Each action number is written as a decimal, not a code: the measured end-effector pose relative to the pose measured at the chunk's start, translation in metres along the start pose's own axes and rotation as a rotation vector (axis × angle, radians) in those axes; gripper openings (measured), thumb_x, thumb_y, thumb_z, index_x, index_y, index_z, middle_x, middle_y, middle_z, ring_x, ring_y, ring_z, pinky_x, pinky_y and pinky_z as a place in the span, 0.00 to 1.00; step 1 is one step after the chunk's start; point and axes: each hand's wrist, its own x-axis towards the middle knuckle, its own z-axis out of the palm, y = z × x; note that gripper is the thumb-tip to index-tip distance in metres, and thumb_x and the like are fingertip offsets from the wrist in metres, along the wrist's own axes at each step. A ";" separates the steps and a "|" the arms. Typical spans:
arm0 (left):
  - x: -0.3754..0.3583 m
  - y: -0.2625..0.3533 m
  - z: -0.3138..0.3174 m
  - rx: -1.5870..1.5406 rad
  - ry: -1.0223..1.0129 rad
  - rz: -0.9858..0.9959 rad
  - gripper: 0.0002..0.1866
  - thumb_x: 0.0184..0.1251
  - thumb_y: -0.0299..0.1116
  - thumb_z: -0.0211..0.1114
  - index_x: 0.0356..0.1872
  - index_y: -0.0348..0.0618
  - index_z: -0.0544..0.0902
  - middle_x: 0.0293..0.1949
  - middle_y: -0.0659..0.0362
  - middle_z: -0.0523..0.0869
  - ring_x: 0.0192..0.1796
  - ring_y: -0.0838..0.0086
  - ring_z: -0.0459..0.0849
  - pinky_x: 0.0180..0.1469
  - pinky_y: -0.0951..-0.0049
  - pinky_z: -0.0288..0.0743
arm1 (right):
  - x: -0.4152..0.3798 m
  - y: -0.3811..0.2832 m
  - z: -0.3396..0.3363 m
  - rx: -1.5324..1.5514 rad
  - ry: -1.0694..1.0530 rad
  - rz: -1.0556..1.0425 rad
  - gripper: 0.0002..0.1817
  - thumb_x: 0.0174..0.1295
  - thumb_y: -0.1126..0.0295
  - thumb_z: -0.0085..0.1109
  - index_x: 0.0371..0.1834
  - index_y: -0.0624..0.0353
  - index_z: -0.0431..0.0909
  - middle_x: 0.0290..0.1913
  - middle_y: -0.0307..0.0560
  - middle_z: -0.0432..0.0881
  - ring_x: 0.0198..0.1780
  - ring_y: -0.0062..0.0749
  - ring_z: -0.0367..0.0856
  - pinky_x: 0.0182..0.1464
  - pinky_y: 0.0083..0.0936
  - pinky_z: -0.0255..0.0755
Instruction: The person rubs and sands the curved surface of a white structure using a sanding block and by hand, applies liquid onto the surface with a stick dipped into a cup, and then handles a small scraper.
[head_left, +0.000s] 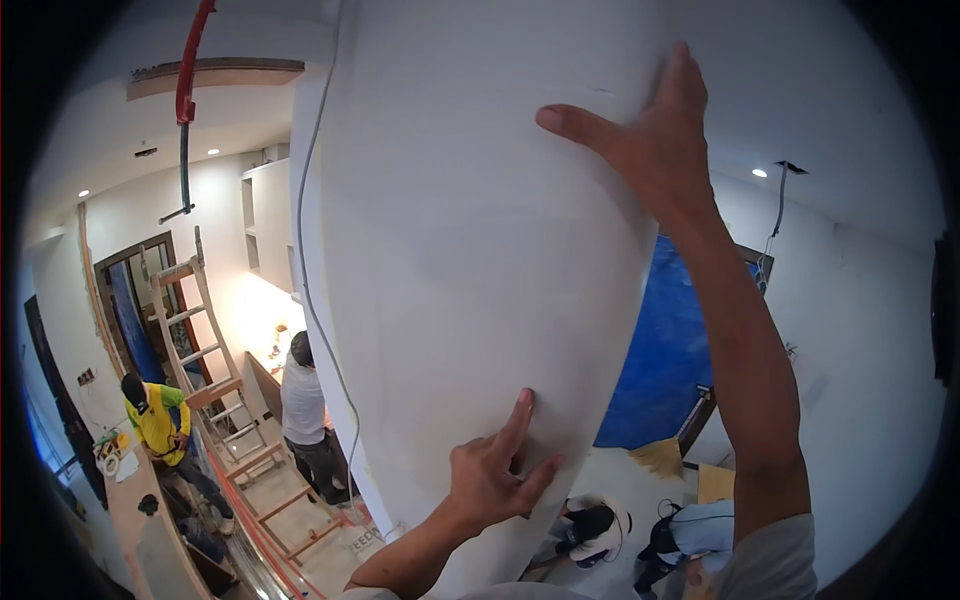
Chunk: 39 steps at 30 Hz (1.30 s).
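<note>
A large white panel [460,250] with a smooth surface fills the middle of the head view. My right hand [655,135] is raised at its upper right edge, thumb stretched across the face and the other fingers pointing up, with nothing visible in it. Lower down, my left hand [500,470] rests against the panel, index finger pointing up and thumb apart; its remaining fingers are curled. A thin grey cable [302,200] hangs along the panel's left side.
A red clamp [186,90] hangs at upper left. Below it stand a wooden ladder [200,345], a person in yellow [160,420] and a person in white [303,400]. Two more people crouch at lower right, near a blue sheet [655,350] and a broom [660,458].
</note>
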 end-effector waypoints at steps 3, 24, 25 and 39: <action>-0.001 -0.003 0.004 0.047 0.019 0.029 0.45 0.54 0.34 0.75 0.74 0.34 0.65 0.15 0.60 0.78 0.15 0.74 0.78 0.23 0.77 0.72 | 0.007 -0.010 0.006 -0.110 0.052 -0.016 0.79 0.34 0.31 0.78 0.78 0.75 0.40 0.77 0.75 0.47 0.77 0.65 0.55 0.74 0.48 0.61; -0.001 -0.013 0.011 0.119 0.080 0.118 0.43 0.52 0.33 0.73 0.71 0.33 0.69 0.16 0.61 0.80 0.14 0.73 0.77 0.22 0.74 0.73 | -0.007 0.000 -0.004 -0.125 0.184 -0.127 0.42 0.66 0.49 0.63 0.75 0.65 0.60 0.69 0.63 0.68 0.68 0.49 0.72 0.64 0.38 0.71; -0.001 -0.013 0.011 0.114 0.082 0.121 0.43 0.51 0.33 0.73 0.71 0.33 0.69 0.16 0.61 0.79 0.14 0.73 0.77 0.22 0.74 0.73 | 0.001 0.014 -0.001 -0.022 0.271 -0.021 0.41 0.66 0.50 0.63 0.75 0.65 0.61 0.68 0.62 0.69 0.67 0.47 0.73 0.63 0.37 0.72; -0.002 -0.011 0.012 0.113 0.086 0.119 0.43 0.51 0.32 0.73 0.71 0.32 0.69 0.16 0.62 0.79 0.14 0.73 0.76 0.22 0.73 0.73 | 0.010 0.013 -0.003 0.221 0.159 0.230 0.48 0.61 0.48 0.67 0.77 0.64 0.57 0.71 0.60 0.68 0.71 0.51 0.69 0.69 0.43 0.67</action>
